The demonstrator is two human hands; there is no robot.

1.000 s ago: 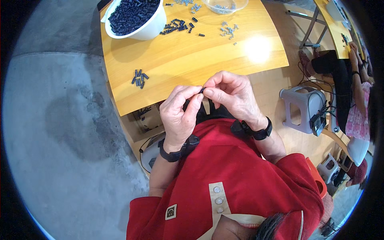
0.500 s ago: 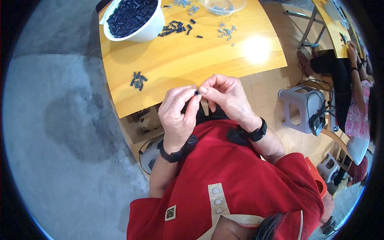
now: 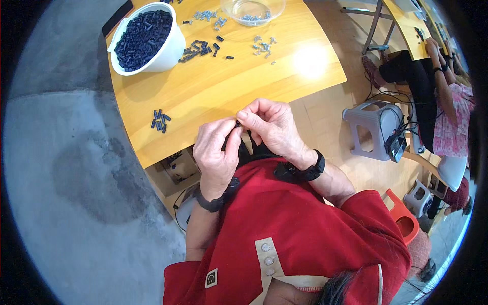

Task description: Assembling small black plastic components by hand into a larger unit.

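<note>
Just in front of the table's near edge, my left hand (image 3: 217, 148) pinches a small black tubular piece (image 3: 238, 123) between thumb and fingertips. Thumb and forefinger of my right hand (image 3: 273, 127) close together against the same piece. My fingers hide most of it, and whether the right fingertips also hold a smaller part cannot be made out. On the wooden table (image 3: 213, 96), a small pile of black tubular pieces (image 3: 160, 121) lies beyond my left hand. More loose black pieces (image 3: 198, 51) are scattered beside the white bucket (image 3: 175, 48), which is full of similar ones.
Small silvery metal parts (image 3: 263, 47) lie near a clear plastic bowl (image 3: 277, 9) at the far side. An open drawer or box (image 3: 185, 170) sits under the table's left edge. To the right stand a grey stool (image 3: 373, 127) with cables and a seated person (image 3: 452, 117) at another table.
The view has shifted, so the table sits further left. My fingertips now cover more of the black piece, whose round end showed before. Both hands stay together.
</note>
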